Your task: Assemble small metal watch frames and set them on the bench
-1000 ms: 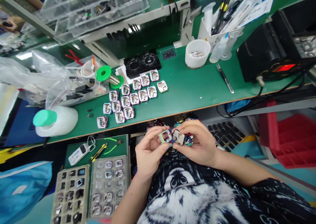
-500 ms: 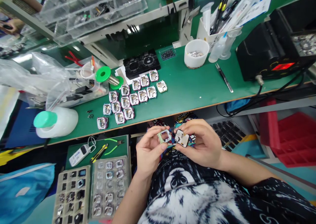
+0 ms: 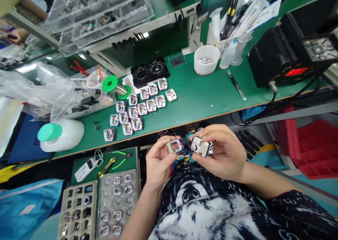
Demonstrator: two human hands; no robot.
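Note:
Between the thumb and fingers of my left hand (image 3: pixel 160 159) is a small pale-green and silver watch case frame (image 3: pixel 175 147), open in the middle. My right hand (image 3: pixel 224 152) pinches a square watch module (image 3: pixel 200 146) with a white inner face and a dark rim. The two parts are apart, side by side above my lap. On the green bench beyond lie several similar watch cases (image 3: pixel 142 109) in loose rows, with silver parts inside.
A green-capped bottle (image 3: pixel 63 134), solder spool (image 3: pixel 110 83) and black fixture (image 3: pixel 150 72) stand on the bench. Tweezers (image 3: pixel 236 85), a white cup (image 3: pixel 206 60) and a black soldering station (image 3: pixel 283 53) are further right. Compartment trays (image 3: pixel 97 197) lie lower left.
My right hand has moved slightly right with the watch module, widening the gap to the case frame. My left hand keeps its hold. The camera view has shifted a little.

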